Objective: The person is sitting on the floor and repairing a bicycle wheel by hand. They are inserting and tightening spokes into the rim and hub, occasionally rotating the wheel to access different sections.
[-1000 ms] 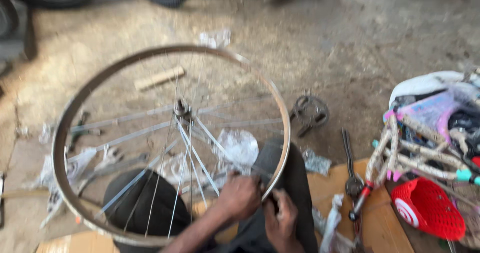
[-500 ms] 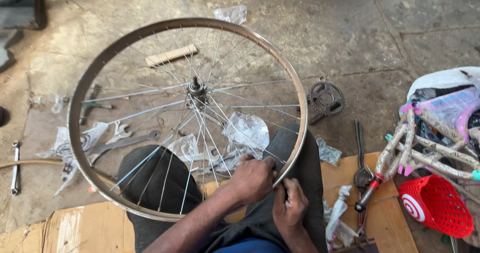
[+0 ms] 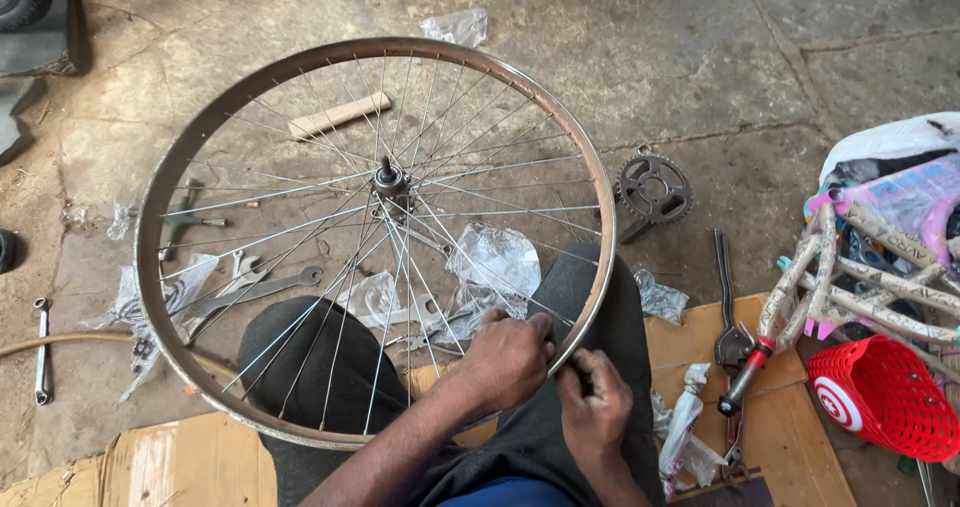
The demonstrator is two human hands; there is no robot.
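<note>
A bare bicycle wheel (image 3: 200, 132) with a metal rim, several thin spokes and a hub (image 3: 388, 179) rests tilted on my lap over dark trousers. My left hand (image 3: 505, 359) reaches inside the wheel at its near right and closes on a spoke close to the rim. My right hand (image 3: 597, 405) sits just outside the rim there, its fingertips pinched on the rim edge where that spoke ends. Whether it holds a small tool is hidden by the fingers.
On the concrete floor lie a chainring with crank (image 3: 654, 189), red-handled cutters (image 3: 738, 362), spanners (image 3: 255, 292), a ring spanner (image 3: 40, 352), a wooden stick (image 3: 340, 115) and plastic wrappers (image 3: 497, 257). A red basket (image 3: 885, 399) and wrapped bike frame (image 3: 860, 277) are right. Cardboard (image 3: 180, 462) lies under me.
The view has steadied and drawn in on the wheel. Both hands stay at the same near-right part of the rim, with the right fingers now pinched on the rim edge.
</note>
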